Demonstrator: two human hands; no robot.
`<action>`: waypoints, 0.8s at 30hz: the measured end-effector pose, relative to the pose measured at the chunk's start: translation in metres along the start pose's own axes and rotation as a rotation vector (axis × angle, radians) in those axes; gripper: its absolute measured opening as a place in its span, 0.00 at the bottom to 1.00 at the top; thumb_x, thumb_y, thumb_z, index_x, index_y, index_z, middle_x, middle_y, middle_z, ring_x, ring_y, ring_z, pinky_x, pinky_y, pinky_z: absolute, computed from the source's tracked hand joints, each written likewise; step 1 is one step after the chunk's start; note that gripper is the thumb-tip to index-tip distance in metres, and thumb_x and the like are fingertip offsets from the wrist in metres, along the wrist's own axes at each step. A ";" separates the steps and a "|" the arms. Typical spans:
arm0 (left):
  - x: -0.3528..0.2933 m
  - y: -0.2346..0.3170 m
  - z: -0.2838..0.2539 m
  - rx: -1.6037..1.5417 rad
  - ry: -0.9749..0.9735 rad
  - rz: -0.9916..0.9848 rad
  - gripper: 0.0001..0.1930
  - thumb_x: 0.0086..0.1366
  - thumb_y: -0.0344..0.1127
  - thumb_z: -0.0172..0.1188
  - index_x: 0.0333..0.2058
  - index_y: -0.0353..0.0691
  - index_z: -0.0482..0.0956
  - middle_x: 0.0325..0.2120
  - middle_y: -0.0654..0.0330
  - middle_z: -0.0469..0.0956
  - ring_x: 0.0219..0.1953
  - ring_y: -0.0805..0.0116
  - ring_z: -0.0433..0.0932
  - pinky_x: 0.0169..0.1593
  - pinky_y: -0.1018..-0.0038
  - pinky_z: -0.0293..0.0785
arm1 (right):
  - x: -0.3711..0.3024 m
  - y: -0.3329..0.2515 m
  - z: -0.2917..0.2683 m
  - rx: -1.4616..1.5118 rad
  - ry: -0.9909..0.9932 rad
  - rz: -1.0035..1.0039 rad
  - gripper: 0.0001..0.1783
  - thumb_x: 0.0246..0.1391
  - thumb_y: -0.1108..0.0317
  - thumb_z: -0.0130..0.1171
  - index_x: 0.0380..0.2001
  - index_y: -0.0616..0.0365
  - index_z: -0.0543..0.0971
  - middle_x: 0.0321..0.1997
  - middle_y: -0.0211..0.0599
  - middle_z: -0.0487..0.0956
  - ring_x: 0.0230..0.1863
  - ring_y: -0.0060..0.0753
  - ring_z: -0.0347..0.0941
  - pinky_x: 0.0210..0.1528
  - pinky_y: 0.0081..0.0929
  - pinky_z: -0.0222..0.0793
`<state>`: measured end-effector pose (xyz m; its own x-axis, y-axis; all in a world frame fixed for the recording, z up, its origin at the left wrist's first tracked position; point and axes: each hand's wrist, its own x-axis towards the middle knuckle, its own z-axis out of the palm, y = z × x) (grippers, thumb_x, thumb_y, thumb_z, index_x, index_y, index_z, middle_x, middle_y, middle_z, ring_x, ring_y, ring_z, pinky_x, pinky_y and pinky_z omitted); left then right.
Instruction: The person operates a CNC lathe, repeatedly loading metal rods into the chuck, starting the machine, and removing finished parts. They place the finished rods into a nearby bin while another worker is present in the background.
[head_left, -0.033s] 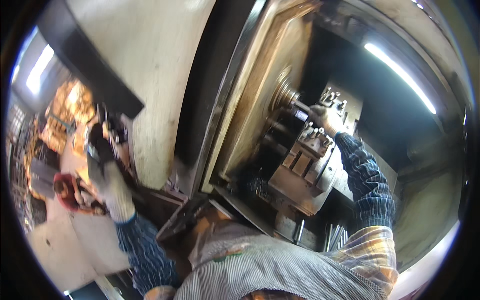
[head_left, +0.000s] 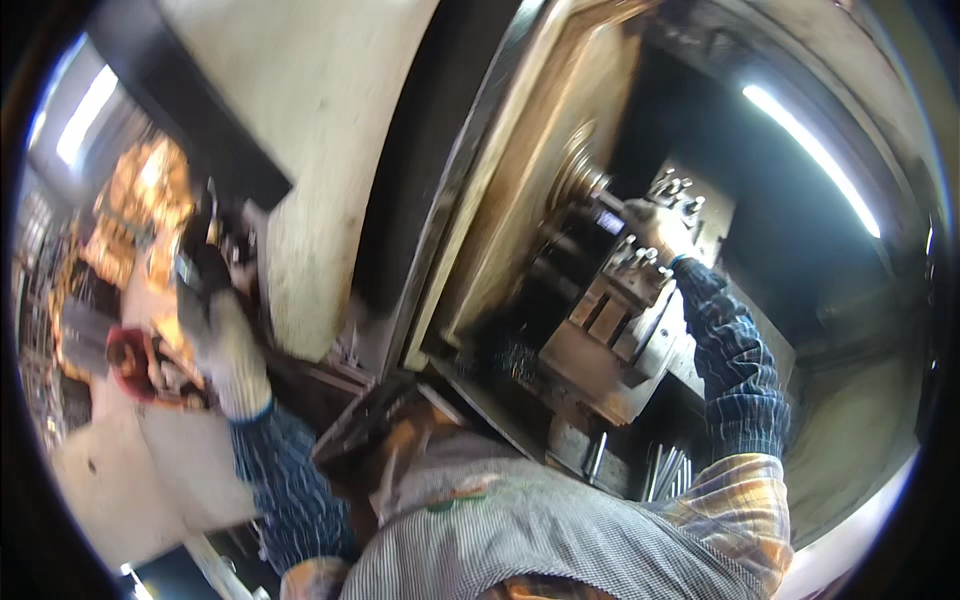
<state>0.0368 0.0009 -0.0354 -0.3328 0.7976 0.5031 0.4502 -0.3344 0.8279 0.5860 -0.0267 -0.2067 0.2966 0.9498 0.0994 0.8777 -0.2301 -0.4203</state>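
My right hand, in a pale glove, reaches into the lathe and is closed around the end of a short metal rod. That rod lines up with the round spindle chuck. Just below the hand sits a tool post block with several upright clamping bolts. Out to the left, my left hand, also gloved, is at a dark handle-like part beside the machine door. Blur and shadow hide its fingers, so its grip does not show.
Several thin metal rods stand near my right elbow. Dark metal shavings lie under the chuck. A tube lamp lights the enclosure, and a pale door panel rises at left. Beyond it, a person in red is at work.
The view has shifted slightly. My right hand is a little farther from the chuck face, and less of the rod shows. My left hand stays at about the same place.
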 end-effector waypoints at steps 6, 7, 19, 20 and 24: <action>0.008 -0.012 -0.012 0.087 0.086 -0.017 0.16 0.73 0.38 0.57 0.55 0.40 0.79 0.30 0.67 0.81 0.27 0.81 0.76 0.29 0.83 0.69 | -0.042 0.028 -0.062 -0.419 -0.096 -0.183 0.22 0.62 0.48 0.60 0.50 0.51 0.83 0.37 0.45 0.85 0.37 0.42 0.83 0.42 0.39 0.77; 0.007 -0.011 -0.002 -0.036 0.036 0.045 0.16 0.72 0.35 0.56 0.56 0.39 0.78 0.34 0.66 0.82 0.30 0.80 0.77 0.33 0.82 0.71 | -0.046 0.062 -0.065 -0.613 -0.168 -0.025 0.20 0.57 0.49 0.64 0.40 0.54 0.87 0.31 0.42 0.86 0.31 0.41 0.83 0.36 0.36 0.79; -0.020 0.001 0.007 0.122 0.153 0.188 0.26 0.60 0.29 0.61 0.59 0.37 0.73 0.48 0.50 0.82 0.44 0.59 0.84 0.45 0.67 0.82 | 0.060 -0.002 -0.024 0.009 -0.304 -0.240 0.18 0.58 0.56 0.64 0.33 0.64 0.84 0.22 0.37 0.80 0.23 0.30 0.74 0.28 0.35 0.67; -0.019 -0.005 0.017 0.071 0.180 0.265 0.28 0.59 0.31 0.63 0.60 0.39 0.72 0.51 0.48 0.79 0.46 0.55 0.83 0.46 0.63 0.81 | 0.056 -0.046 -0.030 -0.063 -0.305 -0.013 0.18 0.58 0.55 0.64 0.34 0.62 0.84 0.22 0.39 0.79 0.22 0.29 0.71 0.27 0.37 0.65; -0.018 0.019 0.006 0.221 0.110 0.227 0.29 0.56 0.31 0.66 0.58 0.36 0.72 0.48 0.45 0.80 0.48 0.50 0.83 0.48 0.64 0.84 | 0.120 0.065 0.010 0.067 -0.408 0.006 0.20 0.58 0.55 0.67 0.39 0.65 0.82 0.24 0.36 0.80 0.22 0.27 0.69 0.24 0.34 0.62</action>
<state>0.0560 -0.0168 -0.0297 -0.2851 0.6523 0.7023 0.6880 -0.3709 0.6238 0.6751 0.0747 -0.2312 0.1165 0.9577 -0.2632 0.8459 -0.2345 -0.4790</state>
